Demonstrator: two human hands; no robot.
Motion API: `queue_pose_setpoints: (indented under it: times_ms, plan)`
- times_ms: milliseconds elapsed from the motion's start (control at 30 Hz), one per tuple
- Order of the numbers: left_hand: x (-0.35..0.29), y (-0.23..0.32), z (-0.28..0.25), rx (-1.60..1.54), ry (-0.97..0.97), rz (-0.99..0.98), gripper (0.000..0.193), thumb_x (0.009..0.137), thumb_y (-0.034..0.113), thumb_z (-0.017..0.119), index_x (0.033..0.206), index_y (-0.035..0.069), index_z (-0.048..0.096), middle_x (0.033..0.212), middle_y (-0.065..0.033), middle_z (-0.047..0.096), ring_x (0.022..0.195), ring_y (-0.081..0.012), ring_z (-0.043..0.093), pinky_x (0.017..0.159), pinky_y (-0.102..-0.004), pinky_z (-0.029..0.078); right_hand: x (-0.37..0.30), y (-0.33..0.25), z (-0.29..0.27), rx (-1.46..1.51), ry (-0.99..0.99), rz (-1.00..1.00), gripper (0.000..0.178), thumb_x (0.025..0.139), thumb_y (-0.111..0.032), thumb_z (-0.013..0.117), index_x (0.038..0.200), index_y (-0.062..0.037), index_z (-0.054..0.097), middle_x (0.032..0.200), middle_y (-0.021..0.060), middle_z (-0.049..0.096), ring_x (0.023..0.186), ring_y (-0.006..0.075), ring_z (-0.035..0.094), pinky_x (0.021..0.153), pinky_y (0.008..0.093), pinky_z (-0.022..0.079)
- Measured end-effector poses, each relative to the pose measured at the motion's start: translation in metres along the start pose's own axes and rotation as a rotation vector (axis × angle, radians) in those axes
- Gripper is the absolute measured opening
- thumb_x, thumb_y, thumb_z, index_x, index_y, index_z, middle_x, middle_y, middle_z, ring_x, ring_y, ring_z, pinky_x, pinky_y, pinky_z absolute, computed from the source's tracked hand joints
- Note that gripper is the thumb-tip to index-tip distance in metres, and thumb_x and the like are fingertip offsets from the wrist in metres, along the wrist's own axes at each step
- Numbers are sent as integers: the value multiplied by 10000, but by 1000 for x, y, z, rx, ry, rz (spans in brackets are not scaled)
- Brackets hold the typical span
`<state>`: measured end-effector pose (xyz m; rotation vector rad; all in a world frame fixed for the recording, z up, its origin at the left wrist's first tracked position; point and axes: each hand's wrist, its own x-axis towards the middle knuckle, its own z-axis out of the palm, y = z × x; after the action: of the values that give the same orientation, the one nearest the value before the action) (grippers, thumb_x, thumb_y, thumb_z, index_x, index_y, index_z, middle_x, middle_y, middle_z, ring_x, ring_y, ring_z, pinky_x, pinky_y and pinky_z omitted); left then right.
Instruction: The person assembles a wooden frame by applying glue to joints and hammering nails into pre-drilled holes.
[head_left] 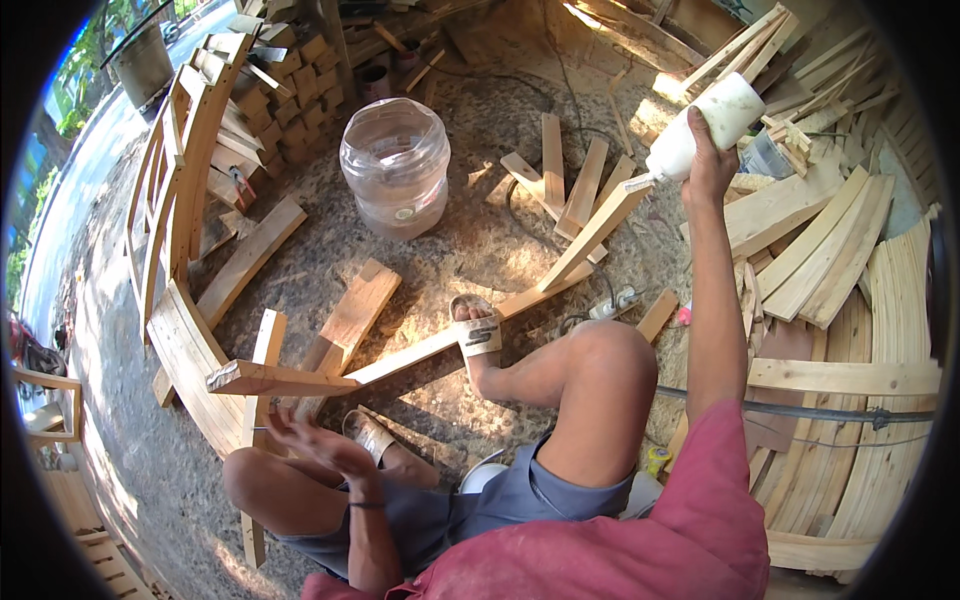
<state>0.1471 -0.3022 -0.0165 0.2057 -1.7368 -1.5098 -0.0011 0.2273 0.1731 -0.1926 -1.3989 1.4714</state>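
My right hand [708, 160] is wrapped round a white plastic squeeze bottle [722, 112], held tilted with its nozzle down. The nozzle tip is at the raised end of a narrow wooden post [597, 238]. This post stands up from one end of a long wooden rail [415, 357] lying across the ground. A second short post [285, 379] rises at the rail's left end. Below it my left hand [320, 440] hovers by my left knee, fingers apart, holding nothing I can see. My sandalled foot [478, 335] rests against the rail.
A clear plastic container [395, 170] stands on the dirt floor ahead. Curved wooden frames [190, 150] and stacked blocks [300, 90] are at the left. Planks [830, 250] pile up at the right, with a dark cable [830, 411] across them. Loose offcuts [553, 160] lie ahead.
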Motion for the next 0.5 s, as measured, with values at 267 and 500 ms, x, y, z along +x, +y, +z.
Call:
queue_pose_setpoints:
  times_ms: [267, 500]
  plan:
    - [-119, -95, 27, 642, -1199, -341, 492, 908, 242, 542, 1300, -45, 461, 1257, -238, 544, 1227, -371, 502, 982, -468, 446, 23, 7, -44, 215, 151, 242, 426, 872, -320, 713, 1167, -47, 574, 1045, 84, 660, 921, 255, 672, 796, 415, 580]
    - [-193, -156, -3, 895, -1477, -90, 650, 837, 200, 572, 1426, 9, 378, 1466, -228, 377, 1372, -418, 334, 1033, -531, 398, -46, 112, -176, 79, 129, 721, 435, 912, -448, 569, 1172, -100, 576, 1074, 90, 656, 960, 277, 654, 850, 440, 549]
